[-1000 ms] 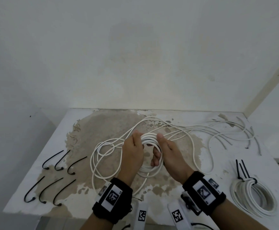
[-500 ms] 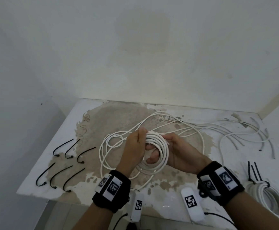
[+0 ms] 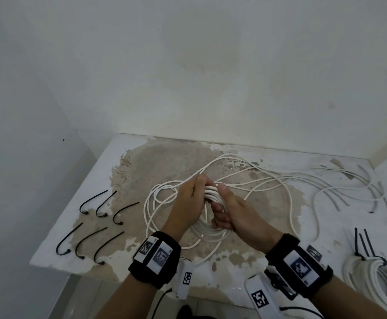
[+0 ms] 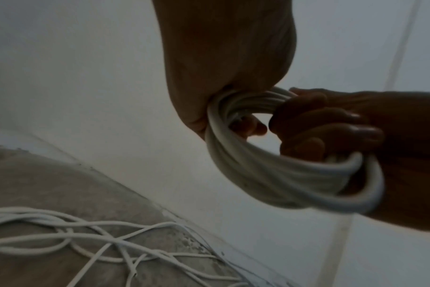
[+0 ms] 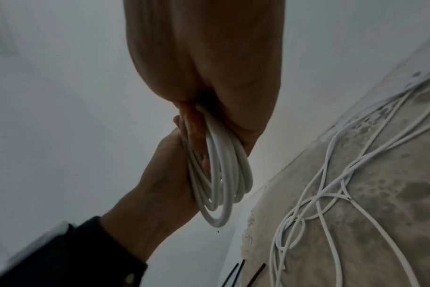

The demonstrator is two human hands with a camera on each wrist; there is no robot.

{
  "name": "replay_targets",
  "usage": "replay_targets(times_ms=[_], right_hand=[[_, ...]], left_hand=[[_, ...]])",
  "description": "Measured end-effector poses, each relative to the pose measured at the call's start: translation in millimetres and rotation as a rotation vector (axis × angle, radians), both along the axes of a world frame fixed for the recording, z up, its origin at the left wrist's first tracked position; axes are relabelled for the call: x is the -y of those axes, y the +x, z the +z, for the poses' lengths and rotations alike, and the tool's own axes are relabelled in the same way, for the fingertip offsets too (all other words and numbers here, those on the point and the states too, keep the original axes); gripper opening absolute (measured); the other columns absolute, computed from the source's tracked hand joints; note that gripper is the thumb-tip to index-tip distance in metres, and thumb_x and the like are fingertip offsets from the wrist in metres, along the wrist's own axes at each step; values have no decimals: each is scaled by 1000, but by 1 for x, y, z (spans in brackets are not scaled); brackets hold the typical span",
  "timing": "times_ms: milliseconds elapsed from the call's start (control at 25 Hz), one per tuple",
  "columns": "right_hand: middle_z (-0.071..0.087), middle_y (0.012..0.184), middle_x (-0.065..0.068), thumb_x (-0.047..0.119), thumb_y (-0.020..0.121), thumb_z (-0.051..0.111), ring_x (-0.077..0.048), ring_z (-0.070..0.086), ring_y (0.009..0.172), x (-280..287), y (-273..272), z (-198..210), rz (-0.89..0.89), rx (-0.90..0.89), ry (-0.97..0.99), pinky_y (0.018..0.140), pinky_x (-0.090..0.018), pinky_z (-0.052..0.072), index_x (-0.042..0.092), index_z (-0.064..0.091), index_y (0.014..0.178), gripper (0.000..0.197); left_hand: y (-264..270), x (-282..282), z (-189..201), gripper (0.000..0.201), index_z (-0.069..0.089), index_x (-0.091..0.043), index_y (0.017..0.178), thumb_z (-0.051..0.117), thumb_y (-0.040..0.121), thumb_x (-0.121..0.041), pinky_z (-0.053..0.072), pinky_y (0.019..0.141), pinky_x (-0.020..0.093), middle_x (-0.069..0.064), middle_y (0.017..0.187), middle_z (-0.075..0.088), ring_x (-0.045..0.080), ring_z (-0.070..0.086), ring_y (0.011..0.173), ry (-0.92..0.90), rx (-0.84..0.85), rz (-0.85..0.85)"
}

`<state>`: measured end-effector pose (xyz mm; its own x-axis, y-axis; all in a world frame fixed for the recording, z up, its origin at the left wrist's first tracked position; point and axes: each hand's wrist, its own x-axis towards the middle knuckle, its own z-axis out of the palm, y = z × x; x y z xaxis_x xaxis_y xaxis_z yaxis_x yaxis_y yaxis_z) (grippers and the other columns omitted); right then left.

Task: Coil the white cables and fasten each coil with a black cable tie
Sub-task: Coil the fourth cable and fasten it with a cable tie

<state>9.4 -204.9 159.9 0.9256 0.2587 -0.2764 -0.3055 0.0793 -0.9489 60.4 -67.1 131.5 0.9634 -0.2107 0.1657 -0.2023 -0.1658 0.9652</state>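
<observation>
Ties (image 3: 91, 224), six black ones, lie loose in two rows at the table's left side, close to its left edge (image 3: 72, 203) and well apart from the hands; none is on the coil in hand. Judged from that, fastening of this coil is not yet begun.

Left hand (image 3: 187, 203) grips the top of the coil (image 3: 211, 192), fingers curled round the bundled loops. Right hand (image 3: 231, 210) grasps the same bundle just beside it, thumb on top, fingers hooked through the loops. Coil hangs above the table's stained middle, several turns gathered. Slack cable (image 3: 280, 187) runs from the hands in wide loops over the table, so winding looks part done, a fair length left.

Further right, loose cable ends (image 3: 349, 187) sprawl toward the back corner, uncoiled. At the near right, one finished coil (image 3: 372, 282) lies bound with a black tie (image 3: 360, 245): one done, at least one more after this.

Room: wall (image 3: 211, 88) closes the back and the right side; front edge sits near the wrists. Open surface lies between ties and slack loops.
</observation>
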Motion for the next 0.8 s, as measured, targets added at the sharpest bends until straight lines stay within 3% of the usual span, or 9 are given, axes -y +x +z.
replay_targets(times_ms=[40,80,160,240,320,400,520,600,800], right_hand=[[18,75,-14,55,104,31,-13,24,56,-2,2,-2,10,24,-42,60,-26,36,-16,52,105,73],[16,79,-16,54,104,31,-13,22,57,-4,3,-3,17,50,-83,59,-27,32,-14,51,97,71],[15,79,-15,56,101,34,-13,19,57,-8,7,-6,23,89,-154,59,-29,28,6,42,77,55],[17,78,-14,59,97,38,-15,18,58,-9,9,-12,18,98,-200,61,-32,28,14,35,77,49],[23,78,-13,66,93,43,-17,20,60,-8,9,-19,0,76,-217,64,-35,30,15,40,84,52],[26,77,-9,72,89,49,-19,21,62,-5,7,-26,-17,37,-214,66,-37,30,17,42,88,56],[32,66,0,64,94,48,-25,23,65,-9,3,-31,-19,-24,-255,71,-41,32,14,37,77,54],[36,59,6,55,96,43,-24,26,64,-13,-1,-33,-25,-61,-291,73,-41,34,13,39,74,48],[35,59,7,50,100,41,-16,26,58,-17,-7,-35,-39,-99,-283,72,-39,37,17,41,72,43]], left_hand=[[0,-5,1,42,66,-9,81,33,103,-22,46,64,27,0,71,65,13,60,66,-31,-33,-13],[1,-12,0,41,69,-9,87,32,104,-16,49,70,25,1,79,70,13,64,73,-69,-71,6],[4,-37,-9,41,70,-8,96,30,105,-12,51,74,25,3,89,73,13,67,79,-146,-169,150],[3,-79,-32,36,69,-7,98,33,105,-13,52,70,24,6,89,72,10,66,73,-119,-214,343],[-13,-133,-69,28,68,-14,94,41,103,-12,52,70,28,3,86,71,10,66,71,55,-271,516],[-42,-185,-114,18,67,-17,92,51,98,-13,50,73,32,2,88,70,21,66,81,290,-360,653],[-82,-234,-161,12,66,-11,101,60,91,-11,44,76,31,10,105,63,30,63,89,563,-446,791],[-91,-246,-170,15,67,-9,103,61,89,-10,42,75,30,10,111,55,31,62,88,634,-459,786],[-98,-261,-178,11,73,-7,96,65,89,-10,37,69,22,-1,104,55,17,58,79,753,-329,593]])
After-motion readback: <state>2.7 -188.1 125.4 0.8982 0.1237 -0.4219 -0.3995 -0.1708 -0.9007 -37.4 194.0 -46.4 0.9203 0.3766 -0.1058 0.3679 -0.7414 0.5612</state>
